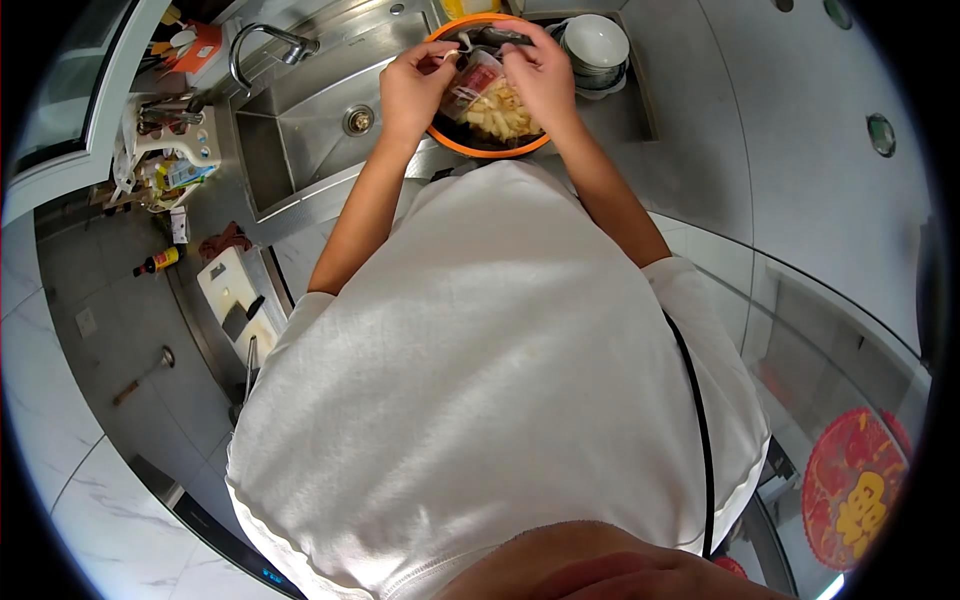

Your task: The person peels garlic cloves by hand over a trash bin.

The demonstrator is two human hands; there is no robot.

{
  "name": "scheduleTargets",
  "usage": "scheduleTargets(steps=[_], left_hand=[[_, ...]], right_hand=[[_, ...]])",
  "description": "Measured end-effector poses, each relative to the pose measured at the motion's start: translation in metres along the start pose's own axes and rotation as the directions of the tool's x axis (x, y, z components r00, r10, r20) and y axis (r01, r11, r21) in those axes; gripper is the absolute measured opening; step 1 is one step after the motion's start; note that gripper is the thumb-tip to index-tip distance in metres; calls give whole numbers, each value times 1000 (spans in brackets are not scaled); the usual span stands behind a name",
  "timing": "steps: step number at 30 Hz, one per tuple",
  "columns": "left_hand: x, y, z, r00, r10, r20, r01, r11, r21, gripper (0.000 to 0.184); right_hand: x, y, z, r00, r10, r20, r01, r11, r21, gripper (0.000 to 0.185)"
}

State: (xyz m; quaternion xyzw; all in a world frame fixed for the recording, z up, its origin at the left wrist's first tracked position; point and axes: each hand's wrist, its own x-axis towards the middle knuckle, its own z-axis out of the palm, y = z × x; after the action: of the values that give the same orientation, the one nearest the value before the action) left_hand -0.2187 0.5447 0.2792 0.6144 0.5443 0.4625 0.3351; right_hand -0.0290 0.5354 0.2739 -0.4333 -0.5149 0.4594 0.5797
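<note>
Both hands are over an orange-rimmed bin (484,153) at the sink edge. My left hand (412,90) is at the bin's left side, its thumb and fingers pinched on a small pale thing (452,57) too small to name. Above the right side of the bin is my right hand (542,82), fingers curled inward and slightly blurred; what they hold, if anything, is hidden. Inside the bin lie pale yellow pieces (500,115), like peelings or scraps, and a clear plastic package (470,85) with a red label. Dark lining shows around them.
A steel sink (320,160) with a curved faucet (262,35) is to the left. Stacked bowls (597,45) stand right of the bin. Further left are a utensil rack (175,140), a dark bottle (158,262), a white cutting board (228,290) with a knife, and a ladle (150,370).
</note>
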Motion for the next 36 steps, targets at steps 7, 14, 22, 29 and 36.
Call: scheduleTargets(steps=[7,14,22,29,36], left_hand=[[-2,3,4,1000,-8,24,10,997,-71,21],[-10,15,5,996,-72,43,71,997,13,19],[-14,16,11,988,-139,63,149,966,-210,19],[-18,7,24,951,-280,127,302,768,-564,27],[-9,-5,20,893,-392,220,389,429,-815,30]], right_hand=[[-3,1,7,993,-102,66,121,881,-457,18],[-1,15,9,979,-202,36,192,842,-504,19],[-3,24,10,977,-211,28,199,861,-469,16],[-5,25,12,999,-35,-19,29,962,-273,23],[-8,19,8,999,-20,-37,10,966,-260,20]])
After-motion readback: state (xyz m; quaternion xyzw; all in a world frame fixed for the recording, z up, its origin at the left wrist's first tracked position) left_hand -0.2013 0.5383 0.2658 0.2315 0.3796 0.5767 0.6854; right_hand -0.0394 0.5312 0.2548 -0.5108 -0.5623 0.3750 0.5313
